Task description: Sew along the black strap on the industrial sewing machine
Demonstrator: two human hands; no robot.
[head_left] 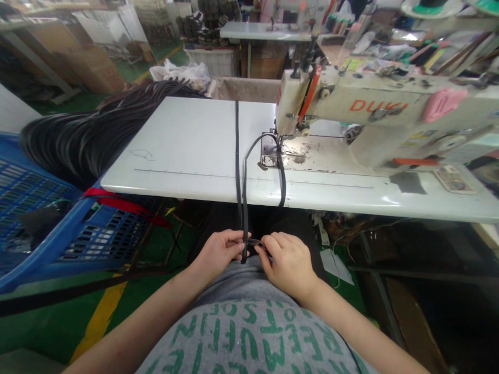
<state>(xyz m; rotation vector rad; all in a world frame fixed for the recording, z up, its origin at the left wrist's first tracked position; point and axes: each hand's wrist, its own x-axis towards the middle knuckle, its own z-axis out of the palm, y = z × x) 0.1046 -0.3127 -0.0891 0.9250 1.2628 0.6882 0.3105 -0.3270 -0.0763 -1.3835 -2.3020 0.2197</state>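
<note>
In front of my lap, my left hand [219, 251] pinches a narrow black strap [245, 223] between thumb and fingers. My right hand [291, 262] is closed around small thread snips [254, 242], whose slim metal tips meet the strap beside my left fingertips. From there the strap runs up over the table's front edge; one length lies straight across the white tabletop [187, 140]. Another part curves under the needle area of the sewing machine [374, 111] and hangs back down over the edge. My right palm hides most of the snips.
A large bundle of black straps [86, 124] drapes at the left behind a blue plastic basket [74, 244] with a red cloth strip [117, 201] on its rim. A pink object [444, 104] sits on the machine. Farther back stands another sewing table [265, 32].
</note>
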